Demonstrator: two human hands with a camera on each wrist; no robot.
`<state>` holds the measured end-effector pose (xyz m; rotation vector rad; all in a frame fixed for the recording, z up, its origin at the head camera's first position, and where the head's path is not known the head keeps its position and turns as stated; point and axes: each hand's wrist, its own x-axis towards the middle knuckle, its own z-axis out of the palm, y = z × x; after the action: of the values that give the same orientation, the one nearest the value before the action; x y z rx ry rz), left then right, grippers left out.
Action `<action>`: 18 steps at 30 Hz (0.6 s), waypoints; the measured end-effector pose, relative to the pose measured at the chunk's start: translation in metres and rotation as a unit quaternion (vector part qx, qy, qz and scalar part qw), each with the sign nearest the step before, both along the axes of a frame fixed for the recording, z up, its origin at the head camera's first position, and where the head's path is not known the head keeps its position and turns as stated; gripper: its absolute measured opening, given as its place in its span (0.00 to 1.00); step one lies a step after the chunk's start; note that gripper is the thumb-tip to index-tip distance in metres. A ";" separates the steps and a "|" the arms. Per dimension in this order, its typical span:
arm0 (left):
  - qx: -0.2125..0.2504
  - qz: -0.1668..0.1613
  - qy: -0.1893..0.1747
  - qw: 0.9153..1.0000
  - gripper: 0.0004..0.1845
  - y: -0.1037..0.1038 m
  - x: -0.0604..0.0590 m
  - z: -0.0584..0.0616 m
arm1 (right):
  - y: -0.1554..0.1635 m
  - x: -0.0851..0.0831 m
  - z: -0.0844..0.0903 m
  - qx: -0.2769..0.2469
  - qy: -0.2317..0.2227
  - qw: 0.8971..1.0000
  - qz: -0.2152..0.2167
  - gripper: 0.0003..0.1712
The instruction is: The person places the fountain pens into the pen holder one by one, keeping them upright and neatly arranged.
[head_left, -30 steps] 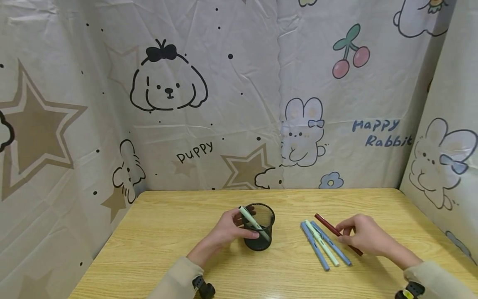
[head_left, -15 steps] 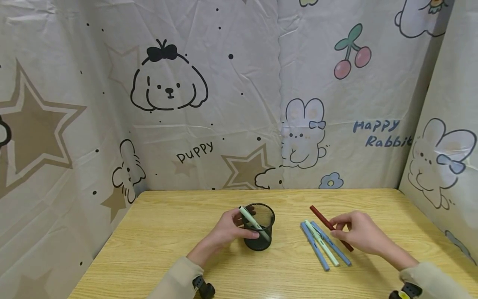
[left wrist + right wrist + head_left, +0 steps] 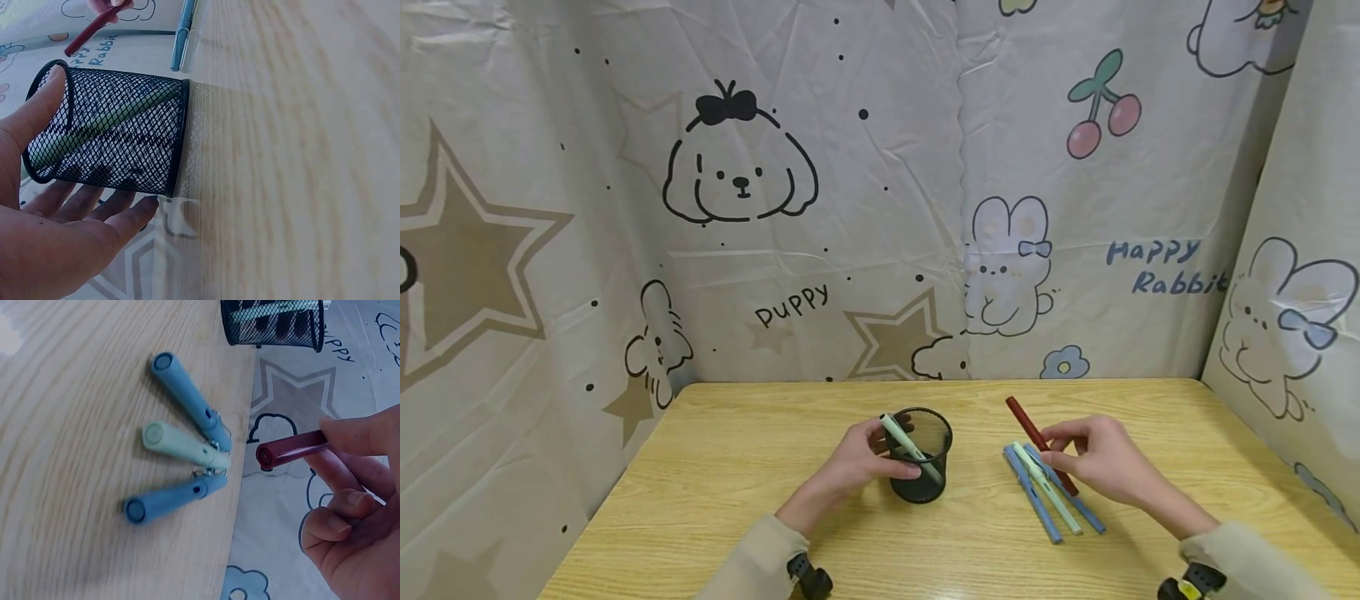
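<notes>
Right hand (image 3: 1101,467) pinching red pen (image 3: 1037,439), now lifted off tabletop (image 3: 737,467) toward mesh cup (image 3: 921,467); left hand (image 3: 857,462) keeps grip clenched round cup

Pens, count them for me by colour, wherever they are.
Blue pens: 2, lying on the table
Pale green pens: 2, one on the table, one in the mesh cup
Dark red pen: 1, held in the right hand
Total: 5 pens

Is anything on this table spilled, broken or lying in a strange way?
Nothing stands out. The mesh cup stands upright with a green pen leaning inside. Three pens lie together on the table, and the right hand holds the red pen.
</notes>
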<state>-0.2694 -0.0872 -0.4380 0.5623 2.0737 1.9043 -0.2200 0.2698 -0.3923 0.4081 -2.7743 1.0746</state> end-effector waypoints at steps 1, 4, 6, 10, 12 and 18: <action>-0.001 0.000 0.000 1.000 0.35 0.000 0.000 0.000 | -0.002 0.000 0.001 -0.004 0.001 1.000 0.001 0.14; -0.001 0.001 0.000 1.000 0.35 0.000 0.000 0.000 | -0.007 -0.001 0.001 -0.012 0.010 1.000 0.004 0.13; 0.000 0.002 0.000 1.000 0.35 0.000 0.000 0.000 | -0.010 -0.002 0.001 -0.018 0.016 1.000 0.006 0.13; 0.000 0.003 0.001 1.000 0.35 0.000 -0.001 0.000 | -0.017 -0.003 0.002 -0.030 0.019 0.999 0.008 0.13; -0.001 0.002 0.002 1.000 0.35 0.000 -0.001 0.000 | -0.021 -0.004 0.003 -0.037 0.018 0.999 0.008 0.13; -0.004 0.002 0.007 1.000 0.36 0.000 0.000 -0.001 | -0.033 -0.006 0.003 -0.057 0.026 0.998 0.007 0.13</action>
<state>-0.2699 -0.0874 -0.4390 0.5713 2.0904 1.8994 -0.2259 0.2369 -0.3888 0.4355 -2.6526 1.2018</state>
